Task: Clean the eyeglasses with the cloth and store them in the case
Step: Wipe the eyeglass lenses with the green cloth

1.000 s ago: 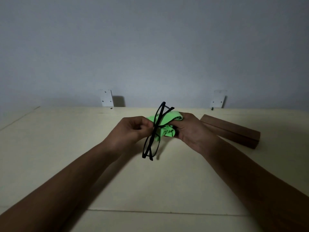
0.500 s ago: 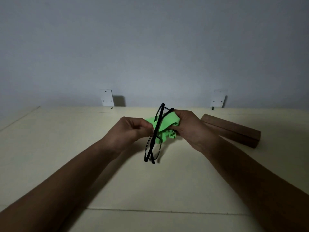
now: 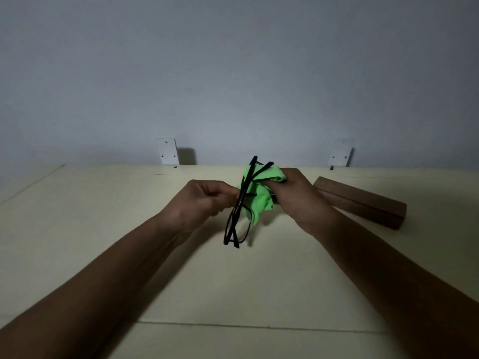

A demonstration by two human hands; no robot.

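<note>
Your left hand (image 3: 204,200) is curled, with the thumb and fingertips pinching the black eyeglasses (image 3: 239,203) at about the middle of the frame's length. Your right hand (image 3: 298,195) is also curled: its fingers are wrapped round a bunched green cloth (image 3: 259,200) and hold it against the side of the glasses that faces away from your left hand. The cloth covers the upper part of the frame, and a loose corner hangs down beside the lower lens.

From the head camera, you hold the glasses in the air over the table (image 3: 103,216), between your two hands. They are turned nearly edge-on to you and tilted, the upper end toward the wall (image 3: 233,73) and the lower end toward your body. The lower lens is bare and clear of the cloth. Thin temple arms show at both ends of the frame, but you cannot tell from this angle whether they are fully folded.

The case (image 3: 363,203) is a long brown box lying closed on the table to the right of your right hand, set at a slant with its far end nearer the wall. Its left end sits just behind your right hand in this view; whether they touch cannot be told.

Both forearms reach in from the bottom corners. A seam crosses the pale tabletop near you. Two white brackets, a left bracket (image 3: 168,151) and a right bracket (image 3: 340,152), sit on the wall at the table's far edge. The light is dim.
</note>
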